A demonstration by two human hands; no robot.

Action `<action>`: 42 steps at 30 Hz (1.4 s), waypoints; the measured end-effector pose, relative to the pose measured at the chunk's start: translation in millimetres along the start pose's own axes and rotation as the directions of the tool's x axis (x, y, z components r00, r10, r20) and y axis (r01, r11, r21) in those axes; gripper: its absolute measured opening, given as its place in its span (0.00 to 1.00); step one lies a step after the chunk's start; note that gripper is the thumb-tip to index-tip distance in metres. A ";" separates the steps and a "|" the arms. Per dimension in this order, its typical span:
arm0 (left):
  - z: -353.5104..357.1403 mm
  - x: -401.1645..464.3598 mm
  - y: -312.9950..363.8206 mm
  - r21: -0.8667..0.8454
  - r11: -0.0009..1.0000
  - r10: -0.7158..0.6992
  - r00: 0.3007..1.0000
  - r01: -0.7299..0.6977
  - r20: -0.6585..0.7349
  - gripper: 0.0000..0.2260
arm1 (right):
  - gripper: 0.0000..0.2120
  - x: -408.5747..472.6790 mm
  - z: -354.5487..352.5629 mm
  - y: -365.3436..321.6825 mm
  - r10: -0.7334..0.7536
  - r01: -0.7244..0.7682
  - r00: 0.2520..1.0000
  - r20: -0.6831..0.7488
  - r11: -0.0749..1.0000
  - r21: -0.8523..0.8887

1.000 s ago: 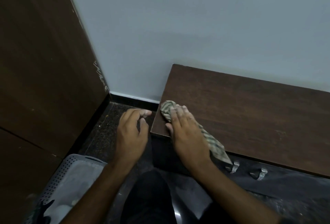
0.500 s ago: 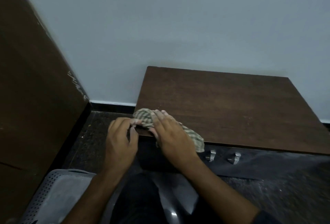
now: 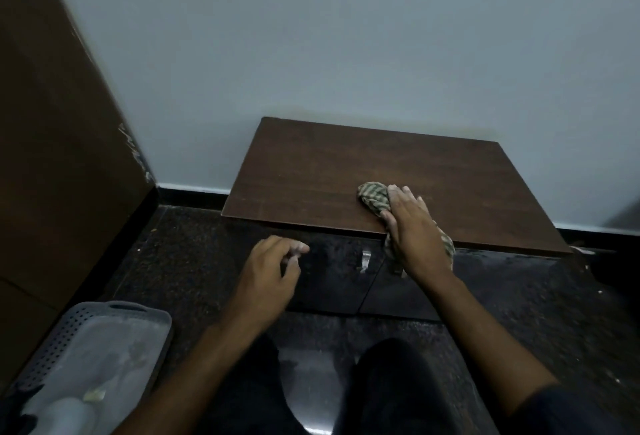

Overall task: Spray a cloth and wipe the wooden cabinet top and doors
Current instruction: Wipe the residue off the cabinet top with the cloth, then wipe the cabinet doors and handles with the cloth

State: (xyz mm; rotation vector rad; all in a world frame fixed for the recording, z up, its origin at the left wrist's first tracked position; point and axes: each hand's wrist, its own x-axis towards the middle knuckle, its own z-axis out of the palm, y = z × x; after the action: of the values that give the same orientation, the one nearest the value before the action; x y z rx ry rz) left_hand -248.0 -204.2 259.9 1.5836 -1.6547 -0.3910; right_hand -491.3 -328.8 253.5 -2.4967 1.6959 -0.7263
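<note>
Against the far wall, pale and plain, stands a low cabinet with a brown wood-grain top; its far edge meets the wall above a dark skirting strip. Left side: tall brown wooden panel, edge chipped pale near its base. Floor dark, speckled stone, glossy near the camera. Cabinet front holds two dark glossy doors, meeting at a centre seam, each with a small metal handle; left handle in plain sight, right one mostly hidden behind the wrist and hanging cloth. Near left corner: grey perforated plastic basket on the floor, a whitish bottle-like shape lying inside, too dim to identify. Person's dark-clad legs show at the near edge, centre. Right hand lies palm down on the cloth at the near edge of the top, right of centre, fingers fairly straight and pointing far, pressing it to the wood. Cloth is green-and-cream check, bunched; one end sticks out past the fingertips on the top, the other end hangs over the near edge in front of the right door. Left hand hovers in front of the left door, below the top's edge, fingers loosely curled, holding nothing; whether it touches the door I cannot tell.
</note>
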 end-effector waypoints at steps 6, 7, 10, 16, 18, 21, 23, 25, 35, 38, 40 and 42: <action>47.4 -14.7 13.0 -0.167 0.984 -0.044 0.995 0.059 0.094 0.10 | 0.26 -0.1 4.8 5.5 -0.014 0.015 1.000 -0.028 0.998 0.053; 55.1 -11.5 14.1 -0.187 0.979 -0.060 0.992 0.079 0.107 0.10 | 0.25 0.6 5.4 6.8 -0.013 0.016 0.999 -0.038 0.997 0.076; 82.0 -5.1 17.5 -0.246 0.964 -0.070 0.986 0.106 0.151 0.09 | 0.23 -1.8 7.0 9.9 -0.016 0.031 0.994 -0.112 0.991 0.133; 139.7 -6.5 10.9 -0.344 0.898 -0.225 0.958 0.275 0.179 0.09 | 0.18 -10.6 9.3 13.6 -0.058 0.114 0.972 -0.229 0.965 0.236; 146.2 -13.5 13.1 -0.408 0.802 -0.384 0.900 0.436 0.206 0.10 | 0.19 -16.3 4.9 14.6 -0.109 0.171 0.965 -0.241 0.951 0.257; 148.1 -9.1 21.7 -0.532 0.590 -0.538 0.788 0.607 0.301 0.10 | 0.18 -22.9 3.9 20.9 -0.214 0.280 0.931 -0.296 0.938 0.203; 142.1 -5.5 25.8 -0.543 0.552 -0.560 0.764 0.632 0.320 0.08 | 0.17 -32.0 7.8 22.9 -0.258 0.316 0.912 -0.320 0.937 0.146; 129.5 -9.3 26.7 -0.537 0.572 -0.537 0.778 0.621 0.327 0.07 | 0.17 -46.9 16.1 20.4 -0.328 0.363 0.880 -0.343 0.931 0.042; 112.8 -19.7 34.2 -0.456 0.743 -0.465 0.868 0.490 0.175 0.10 | 0.20 -112.3 52.9 8.4 -0.428 0.436 0.880 -0.204 0.900 -0.004; 116.4 -16.3 36.7 -0.488 0.661 -0.515 0.818 0.570 0.258 0.15 | 0.19 -130.9 50.3 5.3 -0.342 0.394 0.897 -0.281 0.906 0.154; 121.7 -18.3 36.2 -0.570 0.582 -0.505 0.807 0.580 0.306 0.17 | 0.19 -139.6 46.4 1.3 -0.256 0.364 0.901 -0.351 0.885 0.291; 126.4 -18.6 34.5 -0.656 0.463 -0.477 0.792 0.596 0.381 0.21 | 0.18 -142.4 41.4 -1.4 -0.163 0.324 0.917 -0.364 0.837 0.442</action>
State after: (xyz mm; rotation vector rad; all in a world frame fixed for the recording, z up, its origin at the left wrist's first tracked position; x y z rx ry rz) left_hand -363.9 -218.2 197.5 1.3632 -0.7859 -1.3794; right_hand -515.5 -211.3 166.4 -2.3225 1.0485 -1.4418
